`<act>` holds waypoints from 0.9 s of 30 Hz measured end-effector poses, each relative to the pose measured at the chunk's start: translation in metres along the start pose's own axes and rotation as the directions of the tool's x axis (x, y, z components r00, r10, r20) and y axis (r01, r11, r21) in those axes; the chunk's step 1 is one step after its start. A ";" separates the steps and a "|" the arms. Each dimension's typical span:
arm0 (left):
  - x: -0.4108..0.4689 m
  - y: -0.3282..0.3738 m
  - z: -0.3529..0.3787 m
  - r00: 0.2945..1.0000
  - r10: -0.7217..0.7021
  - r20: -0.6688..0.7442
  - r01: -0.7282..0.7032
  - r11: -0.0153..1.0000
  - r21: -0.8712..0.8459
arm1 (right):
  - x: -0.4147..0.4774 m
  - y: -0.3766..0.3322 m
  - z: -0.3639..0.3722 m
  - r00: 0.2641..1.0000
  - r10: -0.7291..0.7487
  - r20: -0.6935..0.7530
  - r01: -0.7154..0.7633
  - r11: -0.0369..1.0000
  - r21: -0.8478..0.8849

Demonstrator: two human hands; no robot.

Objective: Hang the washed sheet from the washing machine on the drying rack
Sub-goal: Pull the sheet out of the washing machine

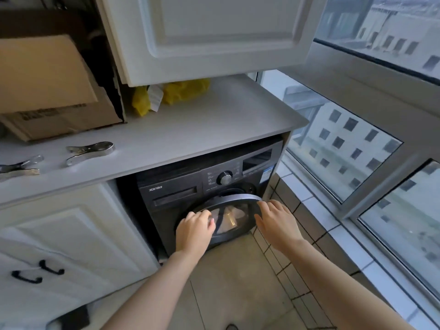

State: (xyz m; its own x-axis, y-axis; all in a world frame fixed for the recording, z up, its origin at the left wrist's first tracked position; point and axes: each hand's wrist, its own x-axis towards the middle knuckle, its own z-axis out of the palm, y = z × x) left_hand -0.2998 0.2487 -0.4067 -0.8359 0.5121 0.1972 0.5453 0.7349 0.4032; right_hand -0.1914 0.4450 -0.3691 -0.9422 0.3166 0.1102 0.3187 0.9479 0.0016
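The dark grey front-loading washing machine [185, 194] carries a short pale brand word [155, 188] on the left of its front. It begins with an X, and the other letters are too blurred to read. Rows of small pale lettering [210, 180] stand left of the round silver dial [225, 178], too small to read. A blue and white sticker [268, 173] right of the dial is illegible. At far left, the brown cardboard box [59, 91] bears a smeared dark printed block [40, 115]. A white paper tag [154, 97] between the yellow plastic bags [185, 90] shows faint, unreadable print.
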 end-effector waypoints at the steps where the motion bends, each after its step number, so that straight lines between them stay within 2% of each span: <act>1: 0.009 0.004 0.011 0.999 -0.041 0.015 0.041 0.999 -0.017 | 0.012 0.007 0.008 1.000 -0.014 0.025 0.014 1.000 0.005; 5: 0.042 0.012 0.059 0.959 -0.263 0.108 0.271 0.961 -0.063 | 0.059 0.033 0.043 0.988 -0.087 0.130 0.082 0.996 0.044; 9: 0.069 0.014 0.101 0.857 -0.465 0.222 0.505 0.843 -0.187 | 0.098 0.049 0.078 0.970 -0.111 0.216 0.092 0.991 0.096; 12: 0.091 0.015 0.126 0.689 -0.626 0.365 0.724 0.610 -0.321 | 0.119 0.058 0.106 0.947 -0.111 0.303 0.072 0.988 0.136; 13: 0.099 0.013 0.134 0.619 -0.660 0.425 0.785 0.502 -0.364 | 0.126 0.060 0.114 0.935 -0.111 0.336 0.063 0.987 0.150; 15: 0.111 0.012 0.146 0.475 -0.680 0.558 0.858 0.217 -0.467 | 0.137 0.065 0.131 0.915 -0.118 0.385 0.055 0.984 0.172; 17: 0.120 0.015 0.152 0.354 -0.633 0.689 0.858 -0.073 -0.508 | 0.147 0.069 0.146 0.897 -0.138 0.420 0.061 0.980 0.192; 20: 0.131 0.015 0.161 0.295 -0.546 0.784 0.790 -0.322 -0.521 | 0.160 0.071 0.164 0.882 -0.161 0.444 0.067 0.973 0.220; 23: 0.137 0.013 0.173 0.270 -0.504 0.820 0.709 -0.472 -0.524 | 0.170 0.073 0.177 0.873 -0.184 0.451 0.085 0.970 0.229; 27: 0.143 0.011 0.185 0.245 -0.472 0.847 0.640 -0.577 -0.507 | 0.174 0.076 0.189 0.863 -0.206 0.461 0.102 0.965 0.241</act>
State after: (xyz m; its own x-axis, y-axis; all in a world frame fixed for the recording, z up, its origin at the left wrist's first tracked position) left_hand -0.4021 0.4120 -0.5395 -0.4102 0.1551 -0.8987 -0.8811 -0.3216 0.3467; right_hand -0.3507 0.5791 -0.5372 -0.9269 0.0944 -0.3633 0.1861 0.9561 -0.2264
